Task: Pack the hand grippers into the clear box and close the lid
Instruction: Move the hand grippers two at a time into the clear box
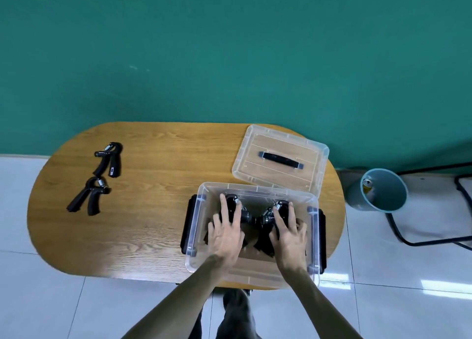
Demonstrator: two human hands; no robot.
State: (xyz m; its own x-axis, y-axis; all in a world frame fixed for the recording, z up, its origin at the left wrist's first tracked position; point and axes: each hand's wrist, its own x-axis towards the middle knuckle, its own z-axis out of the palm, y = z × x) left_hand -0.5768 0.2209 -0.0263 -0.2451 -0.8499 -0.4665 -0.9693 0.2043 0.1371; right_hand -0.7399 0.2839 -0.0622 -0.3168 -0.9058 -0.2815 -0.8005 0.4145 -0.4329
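The clear box (255, 189) stands open at the table's front right, with black latches on both short sides. Inside it lie two black hand grippers: the left one (245, 215) and the right one (268, 217), springs toward the far wall. My left hand (226, 232) lies flat on the left one with fingers spread and straight. My right hand (290, 232) rests the same way on the right one. Two more black hand grippers lie on the table's left: one farther back (108, 160), one nearer (88, 197). The clear lid (281, 157) with its black handle lies flat behind the box.
The oval wooden table (153, 211) stands against a green wall. A teal bin (380, 190) sits on the tiled floor to the right, beside a black metal chair frame (434, 236). My legs show below the table's front edge.
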